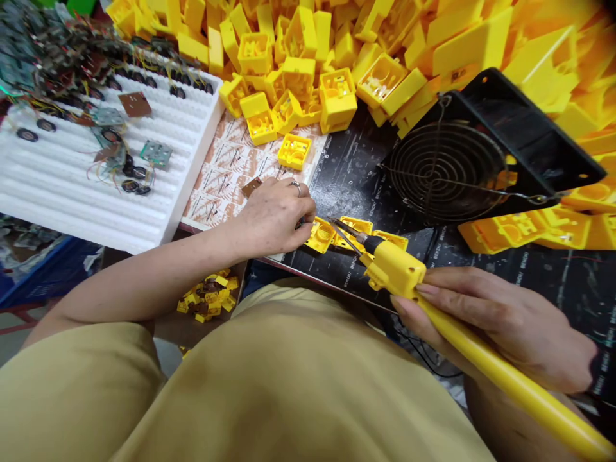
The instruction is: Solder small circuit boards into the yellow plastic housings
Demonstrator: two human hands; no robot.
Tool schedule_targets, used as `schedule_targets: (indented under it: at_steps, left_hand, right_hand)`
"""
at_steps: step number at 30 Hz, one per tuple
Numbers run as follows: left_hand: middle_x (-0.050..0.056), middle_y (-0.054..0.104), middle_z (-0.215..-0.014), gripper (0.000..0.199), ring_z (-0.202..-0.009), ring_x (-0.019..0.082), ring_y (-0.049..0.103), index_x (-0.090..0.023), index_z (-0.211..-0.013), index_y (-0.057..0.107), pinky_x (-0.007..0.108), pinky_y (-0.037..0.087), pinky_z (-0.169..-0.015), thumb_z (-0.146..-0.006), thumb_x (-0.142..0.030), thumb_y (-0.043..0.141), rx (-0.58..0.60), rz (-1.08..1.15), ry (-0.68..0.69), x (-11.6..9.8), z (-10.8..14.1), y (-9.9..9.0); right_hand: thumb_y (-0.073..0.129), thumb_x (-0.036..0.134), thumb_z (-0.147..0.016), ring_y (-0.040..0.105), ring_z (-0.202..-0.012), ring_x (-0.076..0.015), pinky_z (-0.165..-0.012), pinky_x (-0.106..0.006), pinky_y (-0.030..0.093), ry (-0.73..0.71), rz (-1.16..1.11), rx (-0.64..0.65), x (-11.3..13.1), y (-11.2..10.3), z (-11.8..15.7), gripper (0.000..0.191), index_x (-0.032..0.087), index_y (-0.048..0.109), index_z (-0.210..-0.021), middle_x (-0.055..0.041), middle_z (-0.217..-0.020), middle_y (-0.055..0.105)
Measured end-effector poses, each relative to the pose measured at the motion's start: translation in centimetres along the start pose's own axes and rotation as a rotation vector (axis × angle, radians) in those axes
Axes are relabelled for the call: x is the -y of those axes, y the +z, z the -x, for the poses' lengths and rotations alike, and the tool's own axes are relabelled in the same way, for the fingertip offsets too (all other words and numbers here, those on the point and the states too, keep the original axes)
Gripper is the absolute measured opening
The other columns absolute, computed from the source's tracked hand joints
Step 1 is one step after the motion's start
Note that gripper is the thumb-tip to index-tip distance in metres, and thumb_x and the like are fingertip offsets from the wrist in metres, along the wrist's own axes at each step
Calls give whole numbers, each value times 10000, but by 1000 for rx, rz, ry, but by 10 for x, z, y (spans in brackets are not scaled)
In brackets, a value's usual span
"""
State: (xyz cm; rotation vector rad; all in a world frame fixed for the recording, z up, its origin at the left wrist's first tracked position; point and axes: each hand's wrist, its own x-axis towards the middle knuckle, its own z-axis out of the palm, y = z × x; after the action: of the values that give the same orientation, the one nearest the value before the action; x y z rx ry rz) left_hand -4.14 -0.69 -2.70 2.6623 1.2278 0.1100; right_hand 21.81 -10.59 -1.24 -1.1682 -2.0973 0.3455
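Observation:
My left hand [272, 218] rests on the edge of a printed paper sheet, its fingers curled at a small yellow plastic housing [320, 235]; whatever the fingertips pinch is hidden. My right hand [500, 327] grips a yellow-handled soldering iron [394, 269], whose twin metal tips [344, 232] reach over a second yellow housing [353, 232]. A third housing [391, 240] lies just beyond. A small brown circuit board [251, 187] lies beside my left hand.
A ridged white foam tray [96, 189] holds wired circuit boards and black discs. A heap of yellow housings [289, 64] rises behind a black mat [346, 167]. A black fan with a wire guard [447, 170] stands at right. Yellow-and-brown parts [206, 296] lie below.

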Motion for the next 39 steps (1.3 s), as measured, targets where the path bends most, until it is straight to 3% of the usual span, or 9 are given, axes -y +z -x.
schedule_targets:
  at_steps: [4, 9, 12, 14, 18, 23, 31, 35, 39]
  left_hand:
    - [73, 692, -978, 297, -991, 261, 612, -166, -996, 668, 408, 425, -885, -813, -383, 579, -130, 130, -81, 3, 18, -2]
    - [36, 731, -871, 155, -864, 189, 655, -177, -832, 671, 347, 445, -842, -886, -284, 572, -252, 369, -85, 5, 41, 6]
    - [14, 730, -781, 159, -745, 157, 661, -176, -846, 673, 314, 459, -786, -905, -267, 556, -204, 464, -84, 4, 43, 9]
    - [23, 736, -852, 168, -747, 147, 663, -167, -946, 667, 301, 465, -781, -907, -290, 560, -180, 484, -92, 4, 43, 9]
    - [64, 711, -1023, 440, -864, 185, 657, -149, -1194, 593, 333, 460, -824, -826, -376, 669, -195, 390, -120, 6, 44, 8]
    - [29, 726, -918, 145, -860, 162, 654, -186, -813, 669, 336, 445, -856, -875, -293, 593, -237, 444, -132, 0, 42, 13]
    - [59, 719, -1037, 158, -1015, 204, 635, -204, -943, 698, 391, 402, -931, -856, -260, 577, -182, 345, -121, -14, 51, 7]
    - [39, 742, -960, 176, -968, 197, 631, -194, -845, 678, 392, 384, -929, -909, -282, 539, -160, 394, -137, -10, 46, 10]
    - [5, 730, -875, 170, -869, 165, 635, -196, -883, 671, 368, 384, -930, -907, -304, 541, -33, 489, -103, 3, 34, -1]
  right_hand:
    - [654, 338, -907, 684, -674, -138, -606, -220, 575, 15, 36, -67, -6, 4, 4, 213, 204, 613, -1068, -40, -813, 713]
    - [707, 276, -863, 679, -647, -132, -562, -210, 559, -43, 108, -87, -12, 6, 4, 405, 212, 565, -1237, -29, -869, 722]
    - [704, 261, -864, 680, -657, -131, -582, -201, 559, -102, 128, -77, -10, 5, -1, 400, 205, 570, -1237, -33, -858, 721]
    - [688, 278, -879, 673, -630, -129, -559, -197, 551, -115, 143, -77, -8, 5, -2, 364, 207, 580, -1219, -30, -836, 719]
    - [629, 356, -921, 673, -626, -140, -562, -220, 549, -54, 184, -70, -6, 4, 2, 274, 201, 603, -1144, -41, -823, 718]
    - [677, 301, -882, 665, -596, -133, -532, -205, 542, -71, 148, -80, -8, 3, 2, 266, 219, 598, -1123, -17, -796, 709]
    - [592, 428, -933, 668, -607, -138, -570, -205, 561, 29, 138, -22, -15, -3, 10, 253, 213, 611, -1064, -45, -804, 716]
    - [557, 454, -951, 677, -634, -140, -592, -210, 567, -12, 164, -13, -15, -1, 9, 283, 197, 597, -1062, -63, -816, 718]
    - [608, 396, -933, 665, -605, -124, -550, -187, 546, -38, 159, -3, -12, -2, 6, 247, 193, 593, -1073, -54, -792, 710]
